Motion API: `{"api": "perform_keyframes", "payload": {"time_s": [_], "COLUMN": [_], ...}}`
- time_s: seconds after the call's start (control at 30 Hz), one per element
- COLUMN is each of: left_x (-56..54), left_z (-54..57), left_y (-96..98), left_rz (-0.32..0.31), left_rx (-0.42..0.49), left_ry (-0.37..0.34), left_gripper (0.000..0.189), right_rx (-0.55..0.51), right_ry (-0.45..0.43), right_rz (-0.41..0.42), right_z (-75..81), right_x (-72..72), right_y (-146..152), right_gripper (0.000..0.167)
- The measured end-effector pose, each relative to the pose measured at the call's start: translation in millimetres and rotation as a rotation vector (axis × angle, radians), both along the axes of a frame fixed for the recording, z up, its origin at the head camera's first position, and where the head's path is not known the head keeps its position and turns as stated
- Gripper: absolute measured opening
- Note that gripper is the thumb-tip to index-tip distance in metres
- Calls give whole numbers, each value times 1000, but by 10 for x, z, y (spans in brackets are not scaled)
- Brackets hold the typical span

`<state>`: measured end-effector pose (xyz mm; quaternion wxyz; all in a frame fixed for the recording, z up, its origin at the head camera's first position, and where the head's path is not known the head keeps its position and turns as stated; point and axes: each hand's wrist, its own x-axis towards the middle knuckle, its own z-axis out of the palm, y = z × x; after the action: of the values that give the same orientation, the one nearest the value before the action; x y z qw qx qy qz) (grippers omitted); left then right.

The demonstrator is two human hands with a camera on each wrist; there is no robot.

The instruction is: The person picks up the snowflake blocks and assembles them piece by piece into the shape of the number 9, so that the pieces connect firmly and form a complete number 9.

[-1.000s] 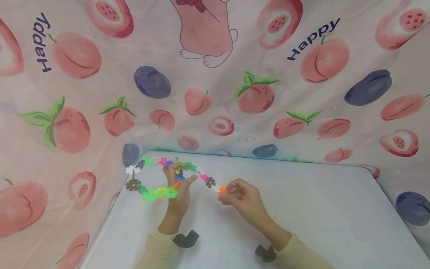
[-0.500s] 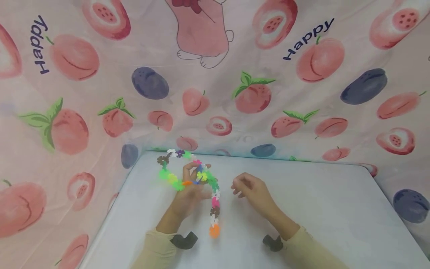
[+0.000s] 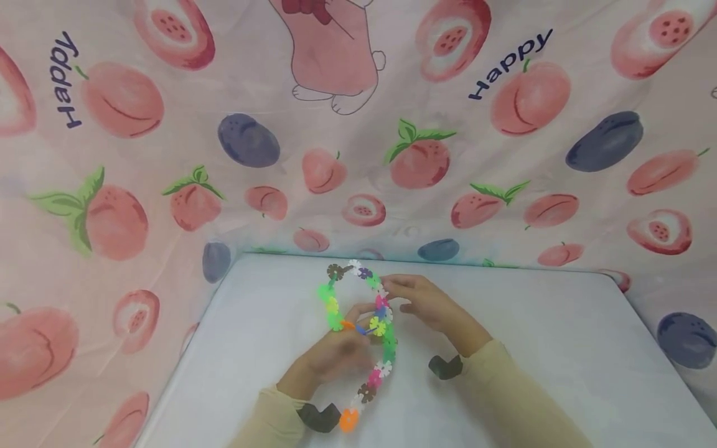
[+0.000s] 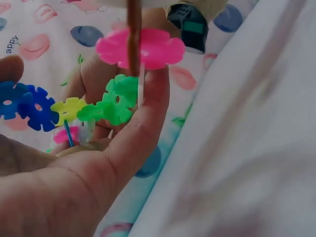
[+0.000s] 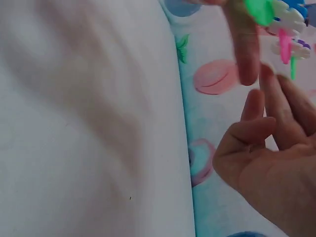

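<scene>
A chain of interlocking flower-shaped plastic discs [image 3: 389,348] in several colours hangs in front of me, its upper part bent into a loop. My left hand [image 3: 338,354] holds it where the loop meets the tail. In the left wrist view, a pink disc [image 4: 153,48] and green discs [image 4: 117,100] lie right by the fingers of that hand. The tail hangs toward me and ends in an orange disc [image 3: 349,419]. Beside the loop's right side is my right hand [image 3: 431,305], fingers loosely bent, with nothing seen in its grasp in the right wrist view.
A white-covered table [image 3: 532,348] lies beneath both hands. Fruit-printed pink cloth [image 3: 347,137] hangs behind it and along the sides. Dark wrist devices [image 3: 446,367] sit near both sleeves.
My right hand has let go of the orange end, which has swung down toward me. The left hand has carried the chain rightward, and the right hand has come up beside the loop.
</scene>
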<state>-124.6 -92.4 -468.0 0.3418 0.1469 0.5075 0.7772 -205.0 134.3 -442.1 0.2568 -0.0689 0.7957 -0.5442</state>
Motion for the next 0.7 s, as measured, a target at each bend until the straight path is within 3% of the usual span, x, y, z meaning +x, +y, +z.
{"api": "perform_keyframes", "payload": {"time_s": [0.13, 0.3, 0.57, 0.7], "left_x": [17, 36, 53, 60], "left_z": [-10, -34, -127, -161], "left_y": [35, 13, -16, -26], "left_rz": [3, 4, -10, -3], "left_rx": [19, 95, -8, -77], "left_ry": [-54, -133, -155, -124], "left_gripper": [60, 54, 55, 59], "right_rx": [-139, -303, -323, -300], "right_ry": [-58, -66, -69, -68], "right_rz": [-6, -20, -190, -261], "right_z": [-21, -66, -91, -118], "right_x": [-32, -17, 41, 69], "right_y": [50, 133, 204, 247], "right_gripper": [53, 45, 47, 49]}}
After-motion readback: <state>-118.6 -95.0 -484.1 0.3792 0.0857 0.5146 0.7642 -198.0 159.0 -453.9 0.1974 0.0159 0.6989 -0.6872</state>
